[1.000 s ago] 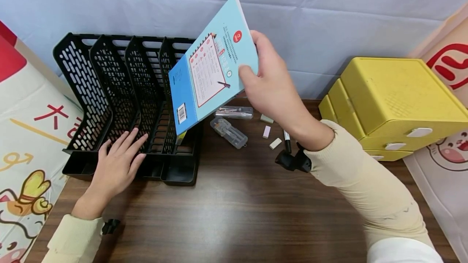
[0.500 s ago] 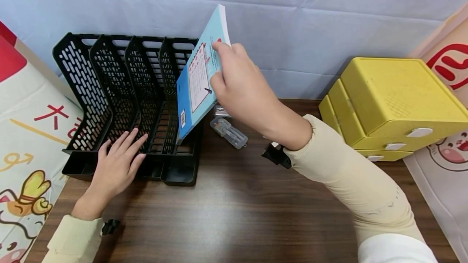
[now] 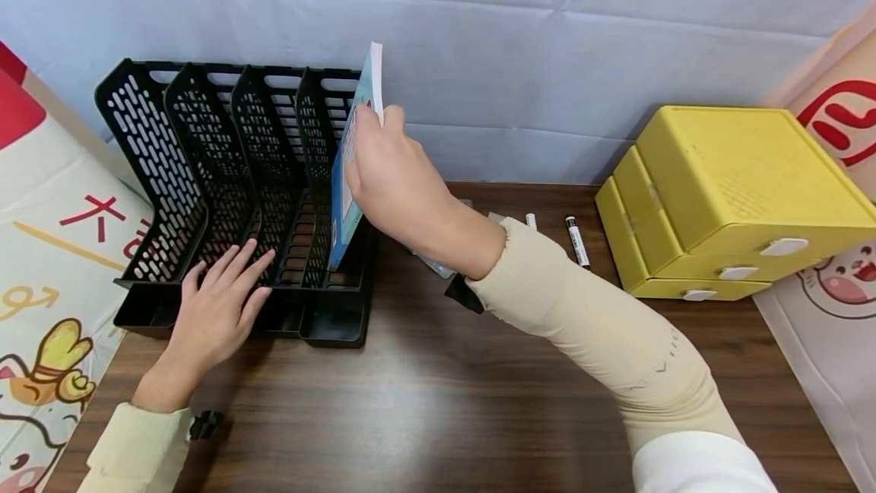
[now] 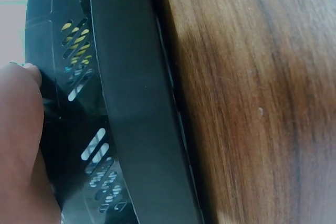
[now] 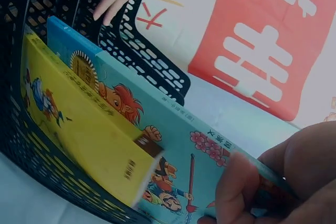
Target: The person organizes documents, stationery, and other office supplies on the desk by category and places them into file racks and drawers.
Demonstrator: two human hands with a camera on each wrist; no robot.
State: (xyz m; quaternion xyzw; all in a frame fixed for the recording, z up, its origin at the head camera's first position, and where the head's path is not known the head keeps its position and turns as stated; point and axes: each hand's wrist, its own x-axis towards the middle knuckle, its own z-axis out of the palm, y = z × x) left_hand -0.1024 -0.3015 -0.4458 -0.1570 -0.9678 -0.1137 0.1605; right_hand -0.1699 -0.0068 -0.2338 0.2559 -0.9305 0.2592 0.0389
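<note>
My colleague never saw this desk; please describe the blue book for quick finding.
Find the black rack at the desk's left. At its right end, the right hand grips the blue book. Unlike the yellow book beside it, its cover is blue and turquoise.

The brown wood table (image 3: 438,394) holds a black rack (image 3: 277,181) at the left, a white marker (image 3: 576,240) right of the middle, and yellow drawers (image 3: 725,204) at the right.
</note>
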